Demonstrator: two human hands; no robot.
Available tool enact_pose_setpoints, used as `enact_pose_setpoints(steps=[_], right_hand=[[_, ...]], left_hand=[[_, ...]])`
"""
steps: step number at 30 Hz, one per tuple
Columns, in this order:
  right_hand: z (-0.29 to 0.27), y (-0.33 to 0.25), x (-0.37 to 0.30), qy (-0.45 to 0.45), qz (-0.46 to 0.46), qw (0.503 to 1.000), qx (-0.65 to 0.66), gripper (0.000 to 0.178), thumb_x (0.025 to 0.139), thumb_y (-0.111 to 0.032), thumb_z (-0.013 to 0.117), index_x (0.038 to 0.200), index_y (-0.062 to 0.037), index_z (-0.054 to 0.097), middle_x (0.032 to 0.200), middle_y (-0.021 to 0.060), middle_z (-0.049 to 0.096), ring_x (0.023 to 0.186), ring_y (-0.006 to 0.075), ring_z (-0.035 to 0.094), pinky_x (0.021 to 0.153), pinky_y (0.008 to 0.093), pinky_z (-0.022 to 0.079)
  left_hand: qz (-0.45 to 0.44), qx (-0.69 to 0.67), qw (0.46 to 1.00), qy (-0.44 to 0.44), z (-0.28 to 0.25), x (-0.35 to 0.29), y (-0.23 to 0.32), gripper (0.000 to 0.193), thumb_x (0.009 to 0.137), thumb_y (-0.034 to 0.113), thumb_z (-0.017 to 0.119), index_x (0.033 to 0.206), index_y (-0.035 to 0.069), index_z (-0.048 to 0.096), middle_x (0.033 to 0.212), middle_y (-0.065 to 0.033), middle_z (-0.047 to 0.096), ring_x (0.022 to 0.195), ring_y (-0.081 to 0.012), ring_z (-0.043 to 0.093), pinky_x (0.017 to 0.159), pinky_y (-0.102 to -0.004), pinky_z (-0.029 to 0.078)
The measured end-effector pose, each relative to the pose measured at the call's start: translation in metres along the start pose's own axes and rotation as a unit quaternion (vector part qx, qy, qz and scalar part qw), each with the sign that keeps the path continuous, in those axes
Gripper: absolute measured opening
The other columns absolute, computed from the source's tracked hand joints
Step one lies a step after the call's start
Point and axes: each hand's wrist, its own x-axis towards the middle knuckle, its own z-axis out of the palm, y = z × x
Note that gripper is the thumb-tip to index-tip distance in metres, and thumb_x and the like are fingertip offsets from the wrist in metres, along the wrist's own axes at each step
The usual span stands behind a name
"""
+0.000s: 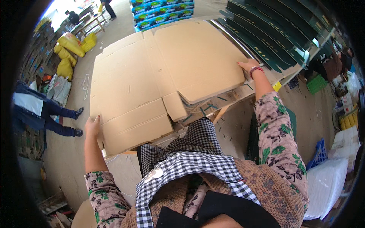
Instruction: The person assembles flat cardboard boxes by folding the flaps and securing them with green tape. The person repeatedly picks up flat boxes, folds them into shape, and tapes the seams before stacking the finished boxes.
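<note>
Nearest the camera hangs a black-and-white checked apron (182, 167) over a knitted brown vest (266, 186), with soft floral sleeves (279, 140) running out on both sides. The left hand (92, 128) is closed on the near left edge of a flat cardboard sheet (152, 83), thumb on top and fingers hidden beneath. The right hand (249, 65) lies on the sheet's right edge, fingers curled over it; how firmly it grips cannot be told. A beaded bracelet (256, 69) circles that wrist.

The sheet is plain brown corrugated board, matte and smooth, cut into flaps with slots and creases. It lies spread across a stack of similar sheets on a wooden table (228, 99), its near corner hanging past the edge.

To the right, dark green flat sheets (273, 34) lie fanned in overlapping rows. Beyond the table stand blue printed boxes (163, 11). On the concrete floor to the left lie lumpy yellow sacks (70, 49), and a person in dark trousers (57, 117) sits there.
</note>
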Motion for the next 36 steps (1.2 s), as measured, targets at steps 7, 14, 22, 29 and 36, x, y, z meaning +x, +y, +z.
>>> enact_pose_setpoints(steps=[7, 14, 22, 29, 36], right_hand=[[-0.092, -0.019, -0.051, 0.118, -0.156, 0.943, 0.27, 0.036, 0.075, -0.012, 0.066, 0.108, 0.0003, 0.07, 0.098, 0.0104, 0.072, 0.088, 0.0197, 0.069, 0.08, 0.0317, 0.052], [-0.018, -0.079, -0.156, -0.072, -0.114, 0.533, 0.836, 0.081, 0.086, -0.061, 0.061, 0.145, -0.0106, 0.039, 0.147, 0.0111, 0.045, 0.134, 0.032, 0.044, 0.112, 0.0525, 0.036], [0.067, -0.151, -0.161, -0.117, -0.131, 0.521, 0.835, 0.033, 0.1, -0.027, 0.055, 0.121, -0.001, 0.054, 0.114, 0.013, 0.063, 0.097, 0.0219, 0.065, 0.087, 0.0361, 0.054], [0.061, -0.16, -0.196, -0.168, -0.157, 0.798, 0.557, 0.046, 0.095, -0.015, 0.058, 0.136, 0.0025, 0.05, 0.119, 0.0059, 0.062, 0.101, 0.0135, 0.057, 0.089, 0.0281, 0.048], [0.042, -0.14, -0.124, -0.324, -0.278, 0.804, 0.414, 0.077, 0.088, -0.008, 0.064, 0.154, -0.0105, 0.026, 0.095, 0.0029, 0.06, 0.071, 0.0094, 0.057, 0.062, 0.0242, 0.049]], left_hand=[[-0.005, 0.14, 0.99, 0.024, -0.07, -0.014, 0.026, 0.06, 0.088, 0.034, 0.068, 0.125, -0.012, 0.056, 0.106, -0.025, 0.07, 0.097, -0.0329, 0.068, 0.089, -0.0392, 0.051], [-0.059, -0.299, 0.944, -0.127, -0.045, -0.072, 0.06, 0.016, 0.087, 0.015, 0.069, 0.087, -0.001, 0.068, 0.075, -0.0024, 0.066, 0.059, -0.011, 0.058, 0.053, -0.0287, 0.046], [0.144, 0.09, 0.985, 0.038, 0.024, -0.085, 0.143, 0.029, 0.085, 0.022, 0.063, 0.089, -0.006, 0.065, 0.08, -0.0233, 0.066, 0.076, -0.0406, 0.063, 0.07, -0.0441, 0.05], [0.196, -0.135, 0.963, -0.129, 0.01, -0.097, 0.158, 0.052, 0.089, 0.0, 0.048, 0.141, 0.003, 0.048, 0.113, -0.0208, 0.065, 0.107, -0.0363, 0.061, 0.094, -0.0363, 0.047], [0.341, 0.007, 0.903, -0.259, -0.021, -0.078, 0.151, 0.041, 0.089, 0.004, 0.061, 0.13, 0.007, 0.056, 0.108, -0.0141, 0.064, 0.106, -0.0288, 0.061, 0.085, -0.0403, 0.05]])
